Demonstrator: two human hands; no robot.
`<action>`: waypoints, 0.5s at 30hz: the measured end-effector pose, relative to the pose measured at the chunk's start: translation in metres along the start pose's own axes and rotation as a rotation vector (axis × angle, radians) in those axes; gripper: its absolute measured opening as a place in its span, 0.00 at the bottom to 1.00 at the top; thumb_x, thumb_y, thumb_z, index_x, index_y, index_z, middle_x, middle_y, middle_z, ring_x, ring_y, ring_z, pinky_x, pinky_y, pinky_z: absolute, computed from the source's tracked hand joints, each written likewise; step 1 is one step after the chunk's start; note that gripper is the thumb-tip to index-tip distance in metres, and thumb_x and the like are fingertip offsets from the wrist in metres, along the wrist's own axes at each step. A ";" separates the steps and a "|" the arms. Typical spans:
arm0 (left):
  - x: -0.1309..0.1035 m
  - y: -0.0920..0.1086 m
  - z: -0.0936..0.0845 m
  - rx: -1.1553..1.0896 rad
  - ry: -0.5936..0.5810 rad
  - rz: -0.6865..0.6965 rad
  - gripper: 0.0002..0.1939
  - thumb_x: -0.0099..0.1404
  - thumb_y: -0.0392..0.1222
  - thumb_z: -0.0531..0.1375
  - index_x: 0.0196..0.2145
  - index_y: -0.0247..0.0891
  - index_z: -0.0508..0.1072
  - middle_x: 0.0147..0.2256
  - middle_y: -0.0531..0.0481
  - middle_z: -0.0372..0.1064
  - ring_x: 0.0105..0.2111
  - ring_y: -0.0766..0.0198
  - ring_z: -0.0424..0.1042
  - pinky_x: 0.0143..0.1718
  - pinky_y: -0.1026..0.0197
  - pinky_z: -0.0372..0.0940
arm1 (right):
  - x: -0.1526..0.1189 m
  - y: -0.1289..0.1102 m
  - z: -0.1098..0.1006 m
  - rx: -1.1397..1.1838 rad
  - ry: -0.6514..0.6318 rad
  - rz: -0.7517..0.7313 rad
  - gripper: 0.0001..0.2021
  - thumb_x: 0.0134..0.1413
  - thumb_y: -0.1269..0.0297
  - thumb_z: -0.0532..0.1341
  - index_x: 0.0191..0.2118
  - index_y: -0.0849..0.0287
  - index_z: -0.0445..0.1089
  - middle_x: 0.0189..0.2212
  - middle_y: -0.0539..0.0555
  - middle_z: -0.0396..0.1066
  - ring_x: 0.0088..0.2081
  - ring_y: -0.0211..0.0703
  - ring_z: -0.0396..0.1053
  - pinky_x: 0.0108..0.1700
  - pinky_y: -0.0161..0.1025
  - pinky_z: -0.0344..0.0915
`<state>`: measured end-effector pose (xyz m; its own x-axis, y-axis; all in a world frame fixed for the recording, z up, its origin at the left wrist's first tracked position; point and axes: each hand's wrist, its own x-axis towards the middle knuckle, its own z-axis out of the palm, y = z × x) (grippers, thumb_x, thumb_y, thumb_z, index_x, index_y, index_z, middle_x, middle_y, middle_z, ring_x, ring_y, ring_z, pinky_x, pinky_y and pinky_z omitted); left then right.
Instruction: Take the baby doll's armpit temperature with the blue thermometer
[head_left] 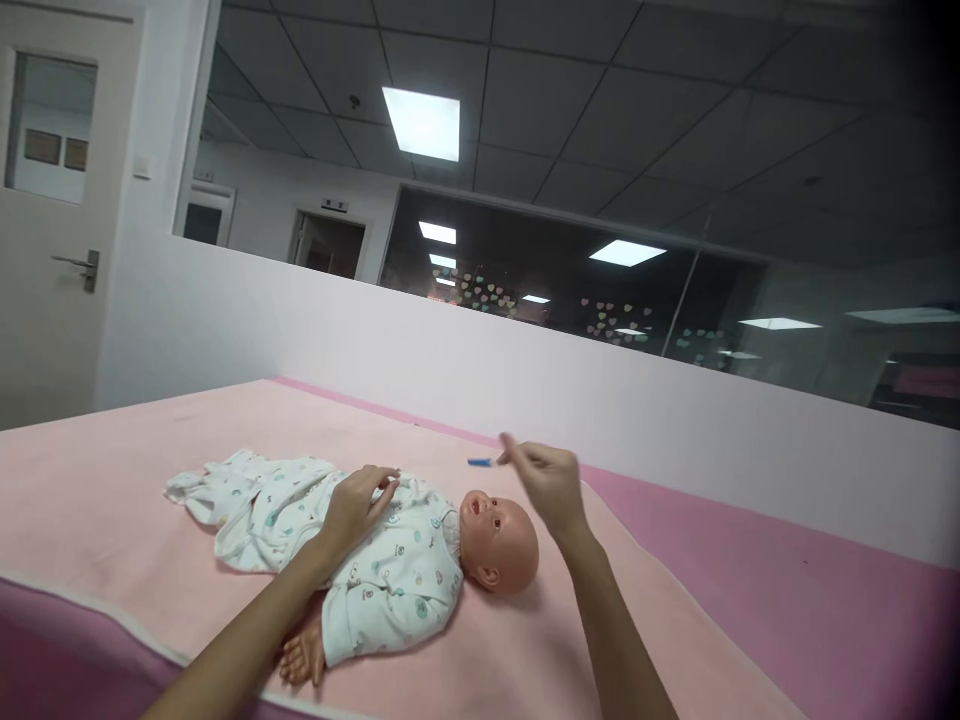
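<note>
A baby doll (pixel 501 545) lies on its back on a pink blanket (pixel 525 660), its bald head toward the right. It wears a white printed outfit (pixel 397 590). My left hand (pixel 362 508) rests on the doll's torso, fingers slightly curled and apart, with nothing visible in it. Above and to the right of the doll's head, my right hand (pixel 546 480) pinches a small, thin object with a blue end (pixel 480 462), which points left over the doll's face without touching it.
Behind the padded surface runs a low white wall (pixel 465 370) with a wide window (pixel 555 230) above it. A darker pink mat (pixel 750 560) shows at the right. A door (pixel 52 250) stands at the far left.
</note>
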<state>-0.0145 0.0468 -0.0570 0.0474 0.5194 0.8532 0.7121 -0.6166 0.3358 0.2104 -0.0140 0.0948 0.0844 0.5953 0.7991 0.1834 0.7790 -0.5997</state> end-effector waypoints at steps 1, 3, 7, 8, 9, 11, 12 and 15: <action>0.000 0.000 0.000 -0.006 -0.055 -0.015 0.10 0.65 0.43 0.48 0.35 0.40 0.69 0.30 0.51 0.70 0.31 0.63 0.69 0.33 0.62 0.60 | 0.002 -0.003 -0.001 0.019 0.036 0.000 0.20 0.49 0.53 0.57 0.13 0.59 0.64 0.06 0.41 0.50 0.10 0.27 0.44 0.12 0.29 0.43; 0.000 0.000 0.000 -0.010 -0.150 -0.057 0.12 0.65 0.43 0.47 0.31 0.41 0.68 0.28 0.52 0.69 0.28 0.63 0.67 0.30 0.62 0.58 | 0.009 -0.012 0.001 0.056 0.054 -0.017 0.26 0.56 0.50 0.48 0.12 0.57 0.61 0.05 0.40 0.44 0.09 0.28 0.37 0.10 0.30 0.40; 0.001 0.000 0.000 -0.012 -0.216 -0.123 0.13 0.65 0.44 0.48 0.27 0.40 0.68 0.27 0.52 0.69 0.28 0.62 0.66 0.29 0.62 0.55 | 0.012 -0.030 0.017 -0.015 -0.120 -0.049 0.28 0.57 0.54 0.46 0.07 0.54 0.54 0.03 0.41 0.45 0.10 0.27 0.40 0.11 0.28 0.44; 0.001 0.000 0.000 -0.011 -0.223 -0.130 0.13 0.64 0.44 0.48 0.27 0.40 0.68 0.27 0.52 0.69 0.28 0.62 0.66 0.29 0.62 0.55 | 0.010 -0.034 0.019 -0.032 -0.150 -0.047 0.27 0.55 0.56 0.51 0.07 0.55 0.54 0.04 0.42 0.48 0.10 0.27 0.44 0.12 0.27 0.46; 0.002 0.001 -0.001 -0.009 -0.230 -0.135 0.13 0.64 0.44 0.48 0.27 0.40 0.68 0.27 0.52 0.69 0.28 0.62 0.66 0.29 0.62 0.55 | 0.007 -0.038 0.019 -0.033 -0.168 -0.048 0.24 0.52 0.58 0.55 0.08 0.57 0.57 0.05 0.42 0.51 0.11 0.26 0.46 0.12 0.27 0.47; 0.002 0.002 -0.003 -0.009 -0.244 -0.132 0.14 0.64 0.44 0.48 0.27 0.40 0.68 0.27 0.52 0.68 0.28 0.62 0.66 0.29 0.62 0.55 | 0.003 -0.044 0.016 -0.030 -0.169 -0.077 0.23 0.52 0.59 0.56 0.09 0.57 0.57 0.05 0.41 0.50 0.10 0.26 0.44 0.12 0.27 0.46; 0.002 0.002 -0.003 -0.011 -0.246 -0.128 0.14 0.64 0.44 0.48 0.27 0.40 0.68 0.26 0.52 0.68 0.28 0.62 0.66 0.29 0.62 0.55 | 0.001 -0.046 0.014 -0.057 -0.144 -0.110 0.25 0.55 0.57 0.53 0.09 0.56 0.56 0.05 0.40 0.47 0.09 0.26 0.41 0.11 0.28 0.44; 0.002 0.002 -0.004 -0.015 -0.231 -0.127 0.14 0.64 0.44 0.48 0.26 0.40 0.68 0.26 0.52 0.68 0.28 0.62 0.66 0.28 0.62 0.55 | -0.006 -0.039 0.016 -0.236 -0.062 -0.230 0.29 0.60 0.56 0.36 0.09 0.52 0.51 0.04 0.39 0.38 0.09 0.29 0.35 0.08 0.29 0.39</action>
<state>-0.0158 0.0441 -0.0526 0.1180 0.7136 0.6906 0.7124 -0.5453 0.4418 0.1871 -0.0447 0.1123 -0.0438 0.4252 0.9040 0.4128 0.8318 -0.3712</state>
